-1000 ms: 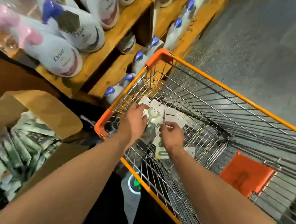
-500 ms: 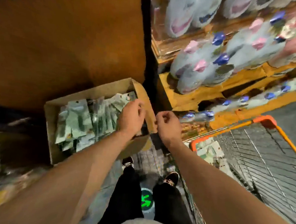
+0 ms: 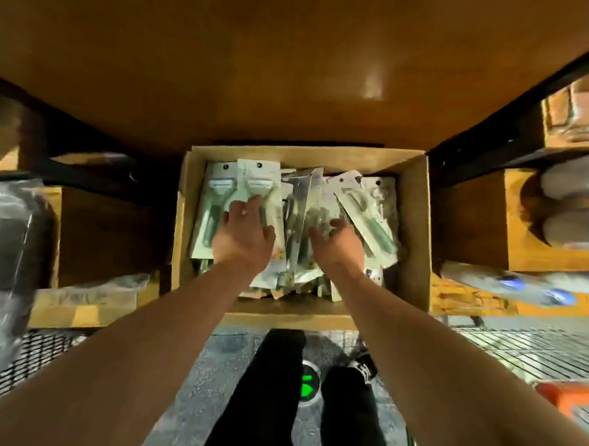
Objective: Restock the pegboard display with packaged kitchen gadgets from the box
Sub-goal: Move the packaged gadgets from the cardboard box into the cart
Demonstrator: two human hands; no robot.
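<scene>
Left hand (image 3: 243,235) spread flat on a peeler pack (image 3: 259,183) near the far-left corner of the box (image 3: 419,229), right hand (image 3: 338,244) too blurred to tell its hold; we swung both over from the cart (image 3: 532,351) within 1 s, starting another pickup, we judge.

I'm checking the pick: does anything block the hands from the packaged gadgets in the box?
Nothing visible does. The box is open on top; the left hand rests on a peeler package, and the right hand is among the packages beside it.
</scene>
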